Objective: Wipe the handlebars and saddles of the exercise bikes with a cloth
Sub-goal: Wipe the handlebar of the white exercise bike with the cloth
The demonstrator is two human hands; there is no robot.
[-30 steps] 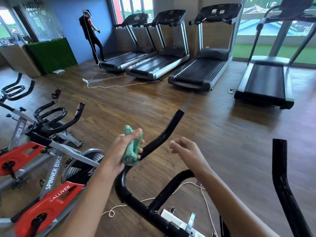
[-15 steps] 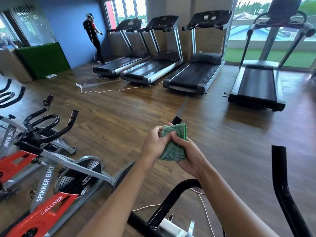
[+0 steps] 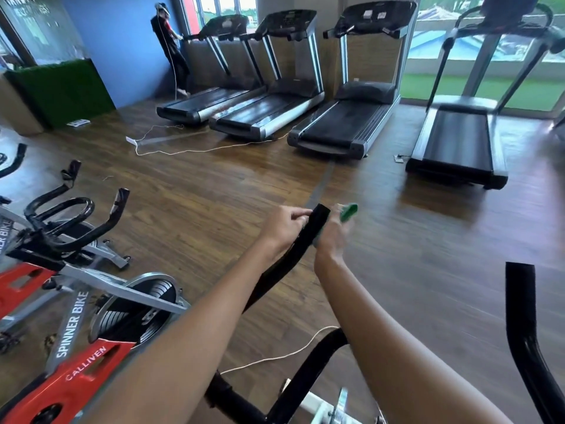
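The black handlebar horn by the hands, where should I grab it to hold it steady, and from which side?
Probably grip the left handlebar horn just below its blunt tip, from its left side, as the left hand does now. The bar is a slim round tube rising forward, so fingers wrap it easily, and the right hand with the green cloth occupies the other side.

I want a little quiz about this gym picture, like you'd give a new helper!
1. True or false: the green cloth is in the right hand.
2. How many treadmills stand ahead?
3. What does the left hand touch: A) the handlebar, B) a saddle, C) the floor?

Key: 1 true; 2 four; 3 A.
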